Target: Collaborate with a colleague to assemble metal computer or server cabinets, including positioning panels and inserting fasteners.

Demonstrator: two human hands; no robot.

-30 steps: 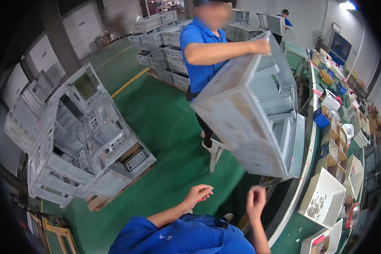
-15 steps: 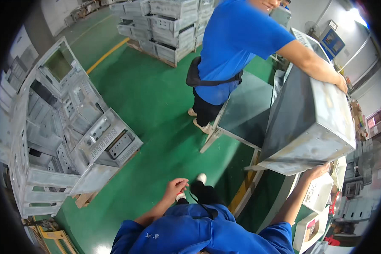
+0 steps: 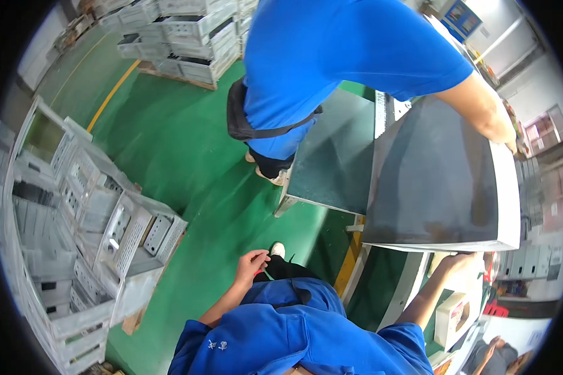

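A large grey sheet-metal housing (image 3: 431, 181) stands tilted at the right end of the workbench (image 3: 338, 150). My right hand (image 3: 460, 262) grips it at its lower near edge, with the fingertips partly hidden beneath. A co-worker in a blue shirt (image 3: 338, 50) leans over the far side, one arm (image 3: 481, 115) reaching around the housing. Away from the metal, my left hand (image 3: 251, 262) hangs low in front of my body. Its fingers are curled together; a bit of red shows beside them, and I cannot make out what, if anything, they hold.
Grey metal frames (image 3: 116, 231) are stacked on a wooden pallet at left. More metal boxes (image 3: 194, 31) stand piled at the back. Below my right hand is a cream parts bin (image 3: 451, 319). Another person (image 3: 491, 356) appears at lower right. The floor (image 3: 200, 150) is green.
The housing has turned, so its broad dark face shows more. The co-worker leans farther over it. My right hand stays at its lower edge; my view has shifted right.
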